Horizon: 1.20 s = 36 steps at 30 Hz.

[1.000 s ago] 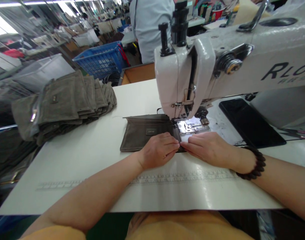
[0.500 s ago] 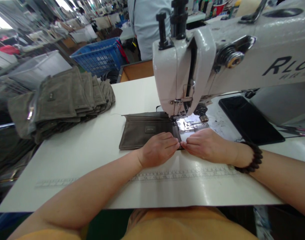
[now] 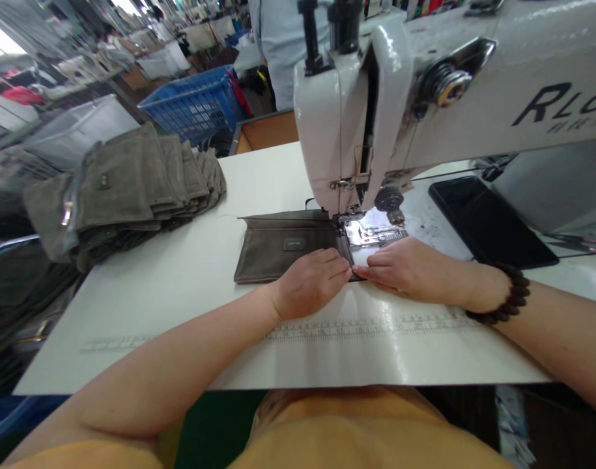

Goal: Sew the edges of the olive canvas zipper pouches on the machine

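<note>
A flat grey-brown fabric pouch (image 3: pixel 278 251) with a small label lies on the white table (image 3: pixel 190 293), its right edge under the presser foot of a white sewing machine (image 3: pixel 425 98). My left hand (image 3: pixel 310 281) rests on the pouch's near right corner, fingers together and pressing flat. My right hand (image 3: pixel 410 268), with a dark bead bracelet on its wrist, lies beside it, fingers pressed down on the same corner in front of the lit needle plate (image 3: pixel 376 234). The fingertips of both hands nearly touch.
A stack of similar grey pouches (image 3: pixel 131 189) sits at the table's left. A black phone (image 3: pixel 490 221) lies right of the needle. Behind are a blue basket (image 3: pixel 195 111), a clear bin, and a person in a light shirt (image 3: pixel 278 45). A printed ruler (image 3: pixel 366 326) runs along the table.
Both hands and the pouch have edged slightly toward the needle; the camera has leaned in closer to the machine.
</note>
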Tool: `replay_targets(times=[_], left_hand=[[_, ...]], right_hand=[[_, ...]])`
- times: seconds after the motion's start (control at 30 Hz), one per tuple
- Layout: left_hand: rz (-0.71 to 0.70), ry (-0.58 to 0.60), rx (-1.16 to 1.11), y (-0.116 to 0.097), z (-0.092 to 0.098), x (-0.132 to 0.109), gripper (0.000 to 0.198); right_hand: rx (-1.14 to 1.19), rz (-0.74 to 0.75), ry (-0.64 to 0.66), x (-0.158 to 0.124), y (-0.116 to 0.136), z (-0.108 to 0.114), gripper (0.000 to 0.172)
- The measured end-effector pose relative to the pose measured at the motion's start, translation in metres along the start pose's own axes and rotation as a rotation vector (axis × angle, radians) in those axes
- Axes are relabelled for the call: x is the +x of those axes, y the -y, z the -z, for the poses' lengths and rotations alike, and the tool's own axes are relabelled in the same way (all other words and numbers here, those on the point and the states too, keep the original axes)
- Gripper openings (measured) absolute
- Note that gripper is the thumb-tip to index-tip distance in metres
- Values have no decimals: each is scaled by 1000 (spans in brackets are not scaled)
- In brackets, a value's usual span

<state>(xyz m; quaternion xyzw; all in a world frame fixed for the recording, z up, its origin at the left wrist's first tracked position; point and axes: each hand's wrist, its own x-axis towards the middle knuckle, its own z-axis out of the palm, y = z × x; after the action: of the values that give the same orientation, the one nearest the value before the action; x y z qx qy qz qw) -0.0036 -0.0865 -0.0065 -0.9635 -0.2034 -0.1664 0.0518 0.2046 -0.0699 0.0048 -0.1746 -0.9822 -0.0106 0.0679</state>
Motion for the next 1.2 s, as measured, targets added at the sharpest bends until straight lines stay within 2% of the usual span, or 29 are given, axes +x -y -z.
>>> replay_targets(times=[0.23,0.4,0.6,0.93,1.2], left_hand=[[6,59,39,-4,5,-1,23],[-19,5,-6,0,6,-4,24],[73,-88,-66,0,-3,-11,22],[55,-115,-85,6,-4,-9,20],[68,-44,-88,15,-8,-9,22]], right_hand=[[5,54,-53,-3,1,-2,24],[19,19,-17,-1,5,-3,22],[8,4,57,-3,8,-8,12],[-27,13,9,-1,9,-7,15],[-71,-55,-1,2,8,-9,17]])
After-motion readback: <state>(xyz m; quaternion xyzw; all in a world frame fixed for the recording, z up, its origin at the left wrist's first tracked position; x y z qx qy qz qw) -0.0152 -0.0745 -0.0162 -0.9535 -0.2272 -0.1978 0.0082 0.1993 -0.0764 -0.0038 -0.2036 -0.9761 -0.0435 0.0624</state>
